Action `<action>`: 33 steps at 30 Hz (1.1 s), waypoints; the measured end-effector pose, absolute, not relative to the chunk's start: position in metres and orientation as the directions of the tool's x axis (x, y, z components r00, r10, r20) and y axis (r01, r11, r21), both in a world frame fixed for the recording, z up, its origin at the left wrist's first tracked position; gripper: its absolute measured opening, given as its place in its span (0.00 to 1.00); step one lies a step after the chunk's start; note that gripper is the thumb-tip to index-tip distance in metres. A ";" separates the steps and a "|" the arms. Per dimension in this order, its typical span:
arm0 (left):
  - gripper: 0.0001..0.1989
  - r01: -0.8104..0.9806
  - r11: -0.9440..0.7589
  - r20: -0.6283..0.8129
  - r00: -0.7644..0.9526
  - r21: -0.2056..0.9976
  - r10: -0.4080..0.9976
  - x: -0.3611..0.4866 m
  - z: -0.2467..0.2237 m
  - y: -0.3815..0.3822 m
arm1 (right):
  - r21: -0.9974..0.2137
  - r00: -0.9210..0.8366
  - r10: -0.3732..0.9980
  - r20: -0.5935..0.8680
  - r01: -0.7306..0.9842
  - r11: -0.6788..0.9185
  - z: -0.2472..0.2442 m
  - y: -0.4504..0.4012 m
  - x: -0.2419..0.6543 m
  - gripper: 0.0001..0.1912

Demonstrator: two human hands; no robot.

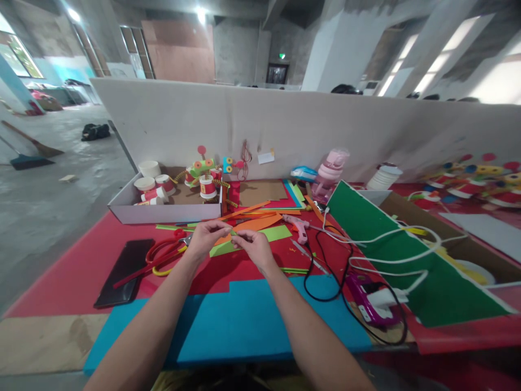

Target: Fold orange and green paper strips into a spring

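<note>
My left hand (208,237) and my right hand (253,248) meet over the middle of the table, fingertips pinched close together. Between them shows a small bit of green paper (233,232), mostly hidden by the fingers. Below and behind the hands lie a light green paper sheet (278,233) and orange paper pieces (260,221). Left of my left hand are red-handled scissors (157,251), with a yellow loop partly under them. A pink glue gun (300,227) rests to the right of my right hand.
A black phone (125,271) lies at the left. Behind it, a white box (166,213) holds paper cups and paper-cup figures. Blue sheets (228,326) cover the front edge. At right are a purple power strip (372,304), tangled cables and a green-sided box (399,260).
</note>
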State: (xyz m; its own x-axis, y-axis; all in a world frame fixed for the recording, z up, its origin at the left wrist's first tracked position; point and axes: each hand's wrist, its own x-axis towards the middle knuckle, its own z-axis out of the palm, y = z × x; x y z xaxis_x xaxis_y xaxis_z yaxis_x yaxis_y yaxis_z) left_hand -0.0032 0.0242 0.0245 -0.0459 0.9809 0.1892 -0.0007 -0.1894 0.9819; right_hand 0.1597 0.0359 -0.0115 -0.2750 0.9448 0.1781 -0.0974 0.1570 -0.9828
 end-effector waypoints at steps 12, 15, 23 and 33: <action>0.12 0.022 -0.175 0.177 -0.073 0.984 0.982 -0.012 0.022 0.027 | -0.935 -0.265 0.920 0.289 0.127 0.330 -0.007 0.033 0.165 0.12; 0.12 -0.024 -0.188 0.185 -0.096 0.982 0.978 -0.019 0.024 0.029 | -0.937 -0.274 0.923 0.270 0.147 0.317 -0.010 0.035 0.166 0.12; 0.12 -0.046 -0.206 0.195 -0.175 0.978 0.965 -0.032 0.026 0.031 | -0.940 -0.296 0.927 0.229 0.180 0.290 -0.007 0.036 0.170 0.12; 0.17 -0.225 -0.160 0.133 -0.132 0.961 0.982 -0.035 0.026 0.033 | -0.969 -0.324 0.930 0.173 0.114 0.220 -0.004 0.041 0.177 0.15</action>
State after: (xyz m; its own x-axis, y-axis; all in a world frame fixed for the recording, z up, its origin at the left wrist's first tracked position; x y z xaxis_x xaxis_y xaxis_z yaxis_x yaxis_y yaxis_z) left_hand -0.0352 0.0332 0.0258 -0.1317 0.9823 0.1331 -0.2250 -0.1604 0.9611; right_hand 0.1768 0.0407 -0.0043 -0.3238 0.9301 0.1735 0.1137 0.2203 -0.9688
